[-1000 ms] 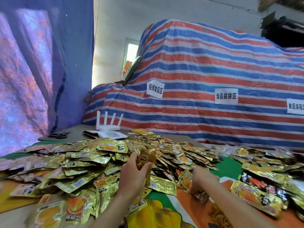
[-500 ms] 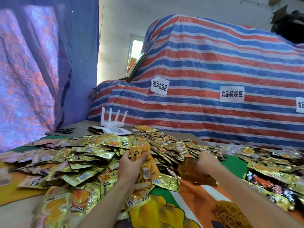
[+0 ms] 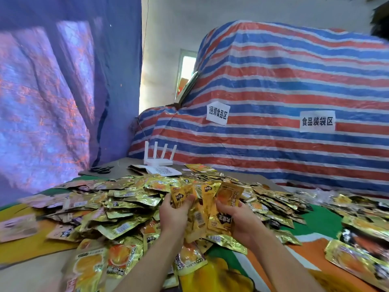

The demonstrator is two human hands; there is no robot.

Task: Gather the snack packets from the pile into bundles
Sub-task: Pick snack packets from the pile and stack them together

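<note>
The left hand and right hand meet above the near edge of the pile. Each grips part of a loose fan of snack packets held upright between them. The left thumb and fingers pinch a yellow packet with a black emblem. The right hand's fingers curl round an orange-printed packet and a few more behind it, and the two handfuls touch in the middle.

The pile is a broad, low spread of flat rectangular sachets in glossy, crinkled gold foil. They are printed with orange, some show white barcode labels, and they overlap at every angle. It lies on a smooth table cover printed in green, orange, yellow and white.

To the right of the pile, across a green strip of that cover, lies a second heap of similar gold sachets.

Behind the pile stands a white router with four upright antennae, with a white QR card at its foot. Black-handled scissors lie behind the pile's left part.

Further behind the pile, a woven tarpaulin striped red, blue and white drapes over a bulky shape. It carries two white paper labels with printed characters. To the left of the pile hangs a wrinkled blue sheet.
</note>
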